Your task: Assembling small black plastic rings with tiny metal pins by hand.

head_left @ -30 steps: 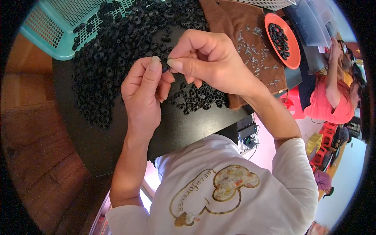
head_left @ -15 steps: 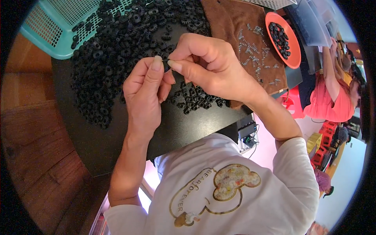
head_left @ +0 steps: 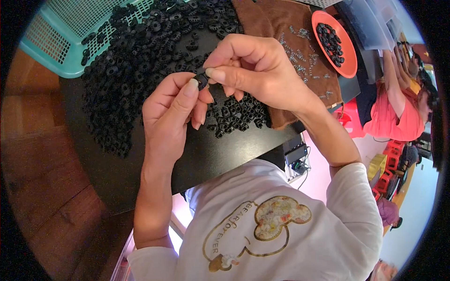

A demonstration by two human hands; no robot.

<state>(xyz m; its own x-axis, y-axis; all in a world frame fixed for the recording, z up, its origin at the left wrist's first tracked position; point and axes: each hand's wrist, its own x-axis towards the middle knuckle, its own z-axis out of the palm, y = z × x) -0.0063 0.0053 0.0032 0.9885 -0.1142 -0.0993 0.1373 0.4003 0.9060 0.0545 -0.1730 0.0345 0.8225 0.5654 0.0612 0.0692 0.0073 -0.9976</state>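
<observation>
A small black plastic part (head_left: pixel 202 81) is pinched between my two hands above the dark table. My left hand (head_left: pixel 166 112) grips it from the left between thumb and fingers. From the right, the thumb and forefinger of my right hand (head_left: pixel 265 77) close at its upper end; whether they hold a second tiny piece is hidden. Behind and left of my hands spreads a big heap of black plastic parts (head_left: pixel 112 103). Smaller black pieces (head_left: pixel 239 114) lie in a group just below my right hand. Several little metal springs (head_left: pixel 300 58) are scattered on a brown cloth (head_left: pixel 262 23) to the right.
A teal perforated basket (head_left: pixel 70 65) stands at the far left, with black parts spilling at its edge. An orange dish (head_left: pixel 349 65) of black pieces sits at the right, beside a clear plastic bin (head_left: pixel 368 23). Another person in a coral top (head_left: pixel 393 119) is farther right.
The black part has turned further into sight between my fingertips. My left hand has shifted slightly down and left, and my right fingertips have moved a little to the right.
</observation>
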